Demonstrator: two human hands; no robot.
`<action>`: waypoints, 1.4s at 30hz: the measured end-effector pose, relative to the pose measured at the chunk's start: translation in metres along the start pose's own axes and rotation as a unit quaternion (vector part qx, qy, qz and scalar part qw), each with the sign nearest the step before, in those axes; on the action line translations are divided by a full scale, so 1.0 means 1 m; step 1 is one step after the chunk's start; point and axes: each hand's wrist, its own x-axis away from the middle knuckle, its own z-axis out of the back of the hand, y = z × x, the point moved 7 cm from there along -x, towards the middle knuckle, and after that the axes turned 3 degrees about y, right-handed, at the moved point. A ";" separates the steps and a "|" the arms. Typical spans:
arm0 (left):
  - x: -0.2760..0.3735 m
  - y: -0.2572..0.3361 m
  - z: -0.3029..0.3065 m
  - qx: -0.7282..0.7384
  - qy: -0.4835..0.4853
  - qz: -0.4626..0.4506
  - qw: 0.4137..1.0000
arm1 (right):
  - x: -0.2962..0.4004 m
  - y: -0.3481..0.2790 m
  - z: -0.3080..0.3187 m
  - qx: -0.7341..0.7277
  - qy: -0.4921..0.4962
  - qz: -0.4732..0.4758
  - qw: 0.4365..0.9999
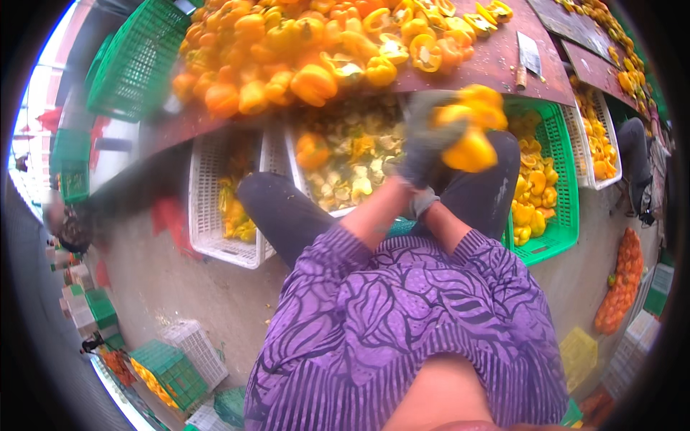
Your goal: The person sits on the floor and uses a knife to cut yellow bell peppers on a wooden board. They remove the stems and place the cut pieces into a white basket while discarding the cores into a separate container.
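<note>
Several yellow bell pepper pieces (pixel 471 126) are bunched in my left hand (pixel 431 129), which wears a dark grey glove and is blurred. It is raised in front of the table edge, above my knees. My right hand (pixel 423 203), also gloved, crosses behind my left wrist; its fingers are mostly hidden, so its grip cannot be made out. Below both hands a white crate (pixel 337 211) holds pale pepper cores and scraps (pixel 356 178). Beside my right knee stands a green crate (pixel 566 178) with yellow pepper pieces (pixel 533 199).
Whole and halved peppers (pixel 302 48) are heaped on the reddish table (pixel 447 81). A cleaver (pixel 529 54) with a wooden handle lies there on the right. Another white crate (pixel 202 199) stands left of my knee. A person's leg (pixel 635 145) shows at far right, near a filled orange net sack (pixel 620 285).
</note>
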 end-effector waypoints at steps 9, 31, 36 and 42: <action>0.027 -0.056 0.222 -0.505 0.256 0.182 0.804 | 0.004 -0.026 0.011 -0.069 -0.018 -0.218 0.973; 0.073 -0.166 0.313 -0.436 0.126 0.371 0.810 | -0.035 -0.019 -0.068 0.033 -0.200 -0.120 0.972; 0.112 -0.172 0.278 -0.244 0.227 0.397 0.855 | -0.028 -0.031 -0.086 -0.093 -0.246 -0.156 0.952; 0.108 -0.141 0.221 -0.183 0.121 0.269 0.938 | -0.022 -0.058 -0.058 -0.269 -0.253 -0.105 0.923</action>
